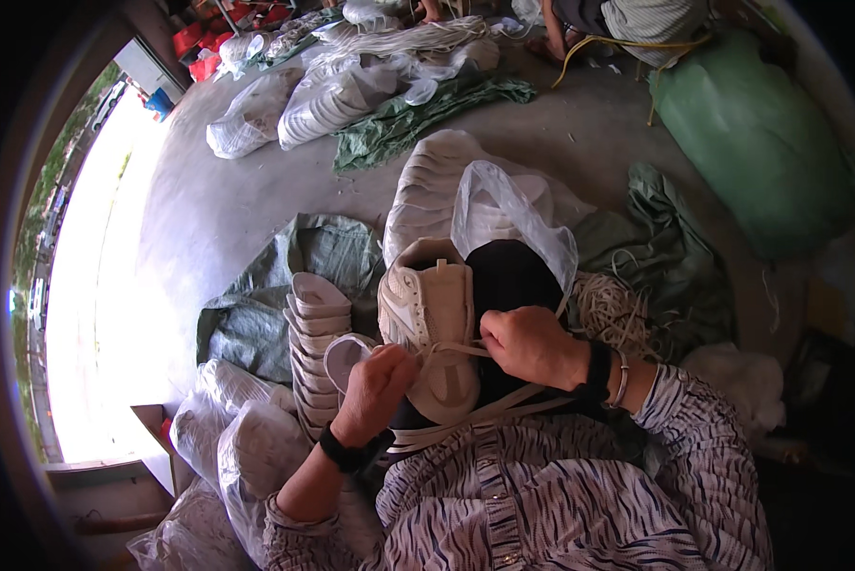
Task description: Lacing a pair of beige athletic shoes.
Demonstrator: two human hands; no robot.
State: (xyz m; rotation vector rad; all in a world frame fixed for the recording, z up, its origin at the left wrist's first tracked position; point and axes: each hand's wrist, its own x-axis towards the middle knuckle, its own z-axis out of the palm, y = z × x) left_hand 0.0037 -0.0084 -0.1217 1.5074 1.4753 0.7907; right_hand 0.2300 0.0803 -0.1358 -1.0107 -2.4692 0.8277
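A beige sneaker (435, 305) rests in my lap, its toe toward me and its opening away from me. A pale shoelace (461, 348) crosses the lower eyelets near the toe. To the left of the shoe, my left hand (378, 388) is closed in a pinch on the shoelace's left side. Over on the right, my right hand (530, 344) is closed too, gripping the shoelace's other side. More loose laces (503, 407) lie across my lap below the toe. A dark cloth (518, 276) is beside the shoe.
Left of the shoe stand nested white shoe inserts (315, 328); clear bags (256, 443) lie nearby. Ahead is a bag of pale shoes (427, 186). A lace bundle (613, 314) sits right. A big green sack (760, 143) and another person (579, 29) are farther off.
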